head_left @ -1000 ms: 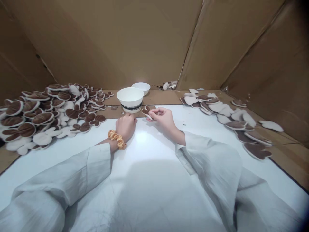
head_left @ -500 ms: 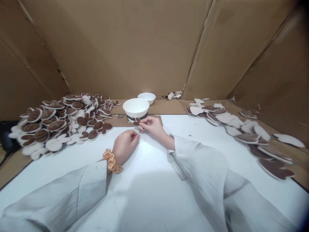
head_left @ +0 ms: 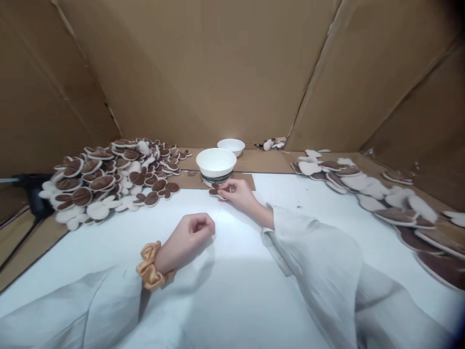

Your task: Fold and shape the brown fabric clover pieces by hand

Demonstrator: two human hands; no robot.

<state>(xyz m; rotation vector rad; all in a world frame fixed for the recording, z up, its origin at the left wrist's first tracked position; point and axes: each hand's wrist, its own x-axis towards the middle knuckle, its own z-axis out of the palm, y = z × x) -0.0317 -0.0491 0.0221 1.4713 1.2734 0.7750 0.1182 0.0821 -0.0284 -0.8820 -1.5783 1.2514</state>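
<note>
Between the thumb and fingers of my right hand (head_left: 240, 195) is a small bunny-shaped plush patch (head_left: 215, 189), brown on its face with a white edge. It is just in front of a white bowl (head_left: 216, 162) that has dark bands near its base. My left hand (head_left: 191, 235), with an orange scrunchie (head_left: 151, 266) at the wrist, is closed in a pinch over the white tabletop (head_left: 232, 281). Whatever its fingertips grip is too small to make out. A faint thin line runs down from the patch between the hands.
At the left lies a heap of brown-and-white bunny-shaped patches (head_left: 101, 183). Larger brown and white pieces (head_left: 374, 189) spread along the right. A second white bowl (head_left: 231, 145) stands behind the first. Small scraps (head_left: 274, 144) lie by the cardboard wall (head_left: 203, 72).
My left hand has pulled back toward me, away from my right hand and the patch. The right hand keeps its hold near the bowl. The whole view has shifted slightly.
</note>
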